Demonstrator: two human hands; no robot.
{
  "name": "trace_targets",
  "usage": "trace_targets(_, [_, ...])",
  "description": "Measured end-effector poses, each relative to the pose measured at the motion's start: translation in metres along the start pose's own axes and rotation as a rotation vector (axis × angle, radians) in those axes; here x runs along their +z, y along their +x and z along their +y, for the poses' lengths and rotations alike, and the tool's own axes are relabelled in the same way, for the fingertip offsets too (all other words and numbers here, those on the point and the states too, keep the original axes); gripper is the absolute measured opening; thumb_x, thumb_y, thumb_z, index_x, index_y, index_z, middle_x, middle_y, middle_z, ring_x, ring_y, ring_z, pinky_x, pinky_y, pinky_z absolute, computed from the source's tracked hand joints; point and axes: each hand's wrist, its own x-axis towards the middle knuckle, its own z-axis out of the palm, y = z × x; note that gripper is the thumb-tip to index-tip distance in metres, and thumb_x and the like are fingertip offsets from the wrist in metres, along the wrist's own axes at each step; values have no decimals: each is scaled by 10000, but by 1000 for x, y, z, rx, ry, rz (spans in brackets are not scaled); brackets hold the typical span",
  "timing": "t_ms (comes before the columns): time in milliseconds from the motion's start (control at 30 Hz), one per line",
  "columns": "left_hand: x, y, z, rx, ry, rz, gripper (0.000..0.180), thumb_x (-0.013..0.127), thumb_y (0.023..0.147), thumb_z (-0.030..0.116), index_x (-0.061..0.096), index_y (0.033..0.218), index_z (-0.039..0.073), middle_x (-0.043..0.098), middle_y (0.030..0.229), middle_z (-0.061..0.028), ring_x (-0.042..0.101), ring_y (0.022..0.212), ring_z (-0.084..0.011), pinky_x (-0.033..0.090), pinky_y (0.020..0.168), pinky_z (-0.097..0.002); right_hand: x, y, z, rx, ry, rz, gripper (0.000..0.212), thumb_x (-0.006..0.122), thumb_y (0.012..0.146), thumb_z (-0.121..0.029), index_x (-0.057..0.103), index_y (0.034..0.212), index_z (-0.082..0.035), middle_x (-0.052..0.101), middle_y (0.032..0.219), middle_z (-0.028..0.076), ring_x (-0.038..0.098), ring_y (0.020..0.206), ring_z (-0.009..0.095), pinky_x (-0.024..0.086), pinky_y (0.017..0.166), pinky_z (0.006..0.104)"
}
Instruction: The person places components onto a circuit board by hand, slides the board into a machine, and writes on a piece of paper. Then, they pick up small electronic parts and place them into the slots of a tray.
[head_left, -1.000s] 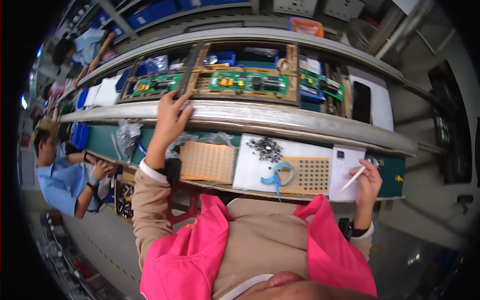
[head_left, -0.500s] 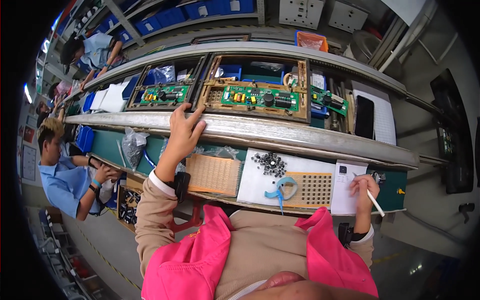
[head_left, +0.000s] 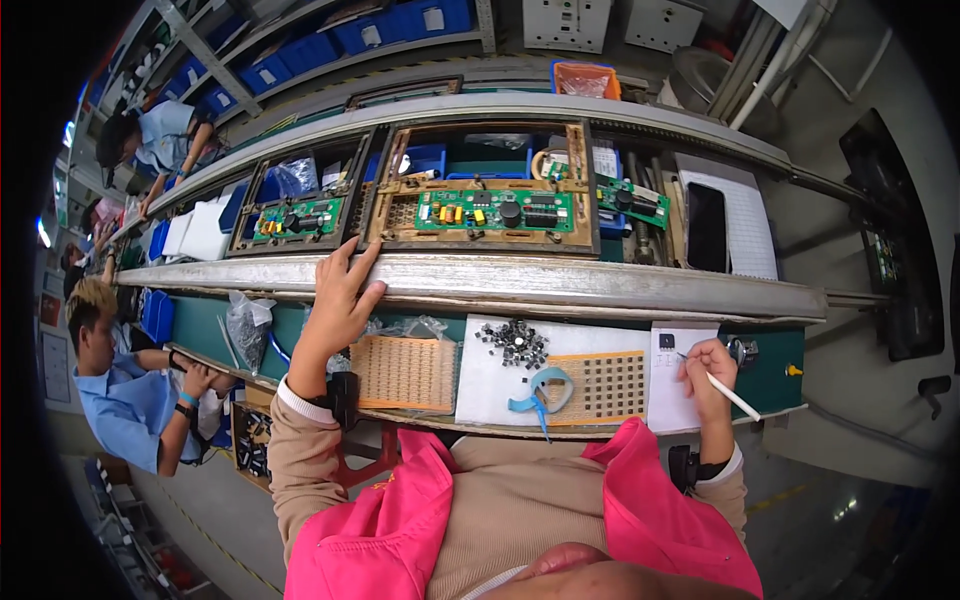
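Rests left hand [head_left: 343,300], fingers spread, across the metal rail [head_left: 560,275] with fingertips at the wooden frame [head_left: 510,238] beyond it, presumably for steadiness, circuit board [head_left: 495,211] seated inside. Grips white pen [head_left: 735,398] in right hand [head_left: 708,376] over paper sheet [head_left: 668,402] on the rail's near side, apparently angled for fine control; points it higher on the sheet than one second ago.

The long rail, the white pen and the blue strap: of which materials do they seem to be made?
The long rail looks like bare metal, perhaps aluminium: silvery grey with streaky shine. The white pen in the right hand seems smooth plastic, from its even colour; painted metal is possible. The blue strap curls loosely, so something flexible, fabric or soft plastic; I cannot tell which.
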Motion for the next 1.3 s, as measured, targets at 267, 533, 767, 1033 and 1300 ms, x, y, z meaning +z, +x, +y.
trace_targets(267, [-6, -6, -2, 3, 31, -96, 556, 602, 878, 216, 435, 1396, 105, 389, 1374, -252, 407, 1208, -412, 306, 1038, -454, -5, -4, 5, -10, -96, -14, 43, 511, 855, 3, 510, 861, -39, 566, 622, 46, 415, 441, 32, 313, 388, 177])
trace_targets(533, [-1, 0, 0, 11, 31, -93, 549, 596, 888, 211, 430, 1402, 111, 371, 1409, -243, 375, 1274, -413, 280, 1066, -450, -11, -6, 21, -126, -227, 136, 79, 571, 799, 8, 515, 802, -49, 559, 626, 20, 442, 473, 45, 324, 408, 186])
trace_targets(767, [1, -4, -14, 27, 47, -89, 545, 577, 902, 189, 416, 1416, 106, 367, 1427, -232, 351, 1304, -401, 260, 1077, -435, 6, 6, -7, -166, -303, 211, 281, 653, 824, -32, 499, 590, -41, 544, 569, 33, 485, 501, 94, 383, 496, 267])
trace_targets(1033, [-2, 2, -2, 2, 43, -96, 510, 568, 913, 195, 445, 1399, 99, 368, 1440, -234, 302, 1364, -379, 241, 1095, -426, -1, 1, 4, -229, -370, 187, 288, 629, 824, -23, 467, 585, -17, 514, 522, 38, 461, 480, 87, 360, 464, 269])
trace_targets(1300, [-16, 10, 2, 54, -21, -135, 500, 621, 868, 144, 503, 1349, 77, 436, 1395, -227, 304, 1371, -380, 263, 1093, -433, 6, 4, 1, -229, -442, 162, 287, 612, 819, -18, 450, 582, -18, 478, 496, 32, 428, 460, 83, 345, 453, 276])
